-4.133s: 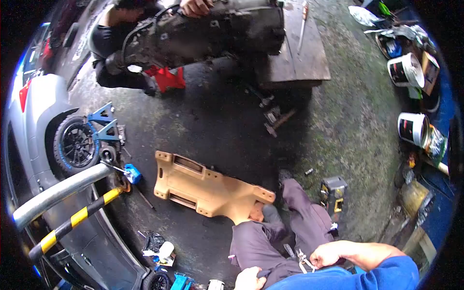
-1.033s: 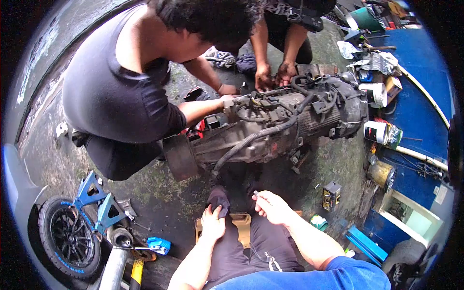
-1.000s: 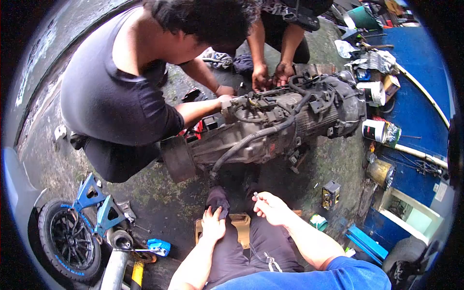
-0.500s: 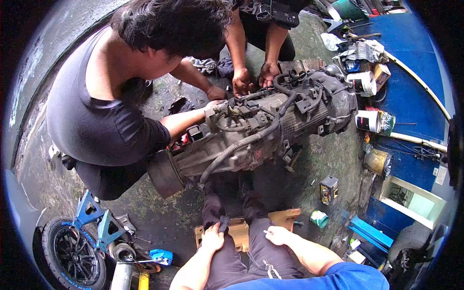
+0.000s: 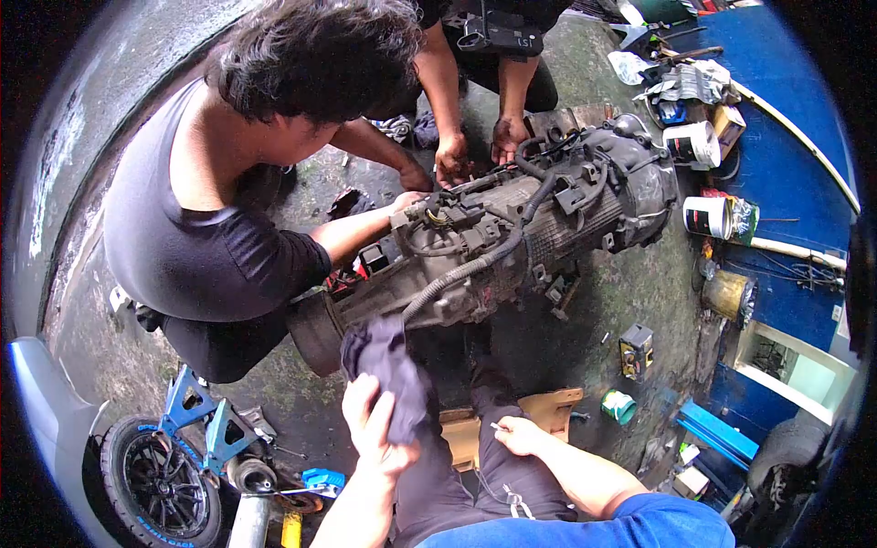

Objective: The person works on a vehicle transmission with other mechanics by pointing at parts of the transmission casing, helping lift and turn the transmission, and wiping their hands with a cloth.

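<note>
My left hand is closed on a dark cloth, raised over my left leg near the lower side of a greasy gearbox. On my right thigh rests my right hand, its fingers pinched on a small pale object too small to name. A co-worker in a dark sleeveless top leans over the gearbox with both hands at its upper side. Another person's hands touch the gearbox's far edge.
A tan creeper board lies under my legs. Blue jack stands and a wheel are at lower left. White buckets, a small yellow-black box and a green-white tub are at right.
My left hand has lifted the cloth off my leg and up toward the gearbox. My right hand has come down onto my thigh. Earlier, the gearbox was farther away, beside a wooden board.
</note>
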{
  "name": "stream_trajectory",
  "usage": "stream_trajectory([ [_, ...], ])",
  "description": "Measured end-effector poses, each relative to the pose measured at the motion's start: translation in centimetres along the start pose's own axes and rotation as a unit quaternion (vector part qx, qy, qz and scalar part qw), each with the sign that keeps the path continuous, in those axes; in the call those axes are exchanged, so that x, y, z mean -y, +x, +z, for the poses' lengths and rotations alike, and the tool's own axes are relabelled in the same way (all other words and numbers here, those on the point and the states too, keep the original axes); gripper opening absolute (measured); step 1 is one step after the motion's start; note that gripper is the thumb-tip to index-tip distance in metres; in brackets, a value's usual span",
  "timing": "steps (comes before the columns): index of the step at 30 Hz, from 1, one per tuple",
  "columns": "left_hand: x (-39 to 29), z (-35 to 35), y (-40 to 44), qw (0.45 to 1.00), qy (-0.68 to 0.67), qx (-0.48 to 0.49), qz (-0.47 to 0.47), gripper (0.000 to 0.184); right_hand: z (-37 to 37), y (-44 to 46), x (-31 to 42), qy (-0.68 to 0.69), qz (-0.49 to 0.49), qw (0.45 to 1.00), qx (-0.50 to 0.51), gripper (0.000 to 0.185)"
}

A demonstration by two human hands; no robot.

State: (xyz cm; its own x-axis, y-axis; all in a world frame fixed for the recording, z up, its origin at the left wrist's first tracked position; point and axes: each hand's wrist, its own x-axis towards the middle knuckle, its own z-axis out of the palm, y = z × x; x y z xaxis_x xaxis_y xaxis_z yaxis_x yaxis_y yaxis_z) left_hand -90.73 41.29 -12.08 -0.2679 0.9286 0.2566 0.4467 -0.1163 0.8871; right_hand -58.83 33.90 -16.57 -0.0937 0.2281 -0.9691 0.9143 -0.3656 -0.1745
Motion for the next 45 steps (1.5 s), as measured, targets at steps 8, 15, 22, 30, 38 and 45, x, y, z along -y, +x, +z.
stream_trajectory([
  [8, 1.6, 4.3, 3.6, 0.939, 0.259, 0.196, -0.113, 0.070, 0.1, -0.9, -1.7, -0.004, 0.027, 1.000, 0.004, 0.035],
  [15, 4.1, 4.9, 5.5, 0.956, 0.273, 0.105, -0.035, 0.046, 1.3, -1.1, -3.0, -0.007, 0.066, 0.998, 0.015, 0.032],
  [22, 3.5, 2.6, 7.4, 0.974, 0.223, 0.037, -0.007, 0.041, 1.8, -1.5, -3.0, 0.000, 0.073, 0.997, 0.020, 0.033],
  [30, 3.8, 5.3, 9.6, 0.946, 0.280, 0.151, -0.064, 0.049, 0.1, -1.0, -2.1, -0.014, 0.045, 0.999, -0.017, 0.032],
  [38, 6.3, 7.0, 8.5, 0.962, 0.237, 0.119, -0.061, 0.041, 0.2, -1.6, -3.2, -0.021, 0.026, 0.999, -0.038, 0.032],
  [45, 5.6, 7.4, 8.7, 0.952, 0.248, 0.135, -0.118, 0.040, 0.9, 0.1, -4.7, -0.122, -0.067, 0.990, 0.017, 0.027],
])
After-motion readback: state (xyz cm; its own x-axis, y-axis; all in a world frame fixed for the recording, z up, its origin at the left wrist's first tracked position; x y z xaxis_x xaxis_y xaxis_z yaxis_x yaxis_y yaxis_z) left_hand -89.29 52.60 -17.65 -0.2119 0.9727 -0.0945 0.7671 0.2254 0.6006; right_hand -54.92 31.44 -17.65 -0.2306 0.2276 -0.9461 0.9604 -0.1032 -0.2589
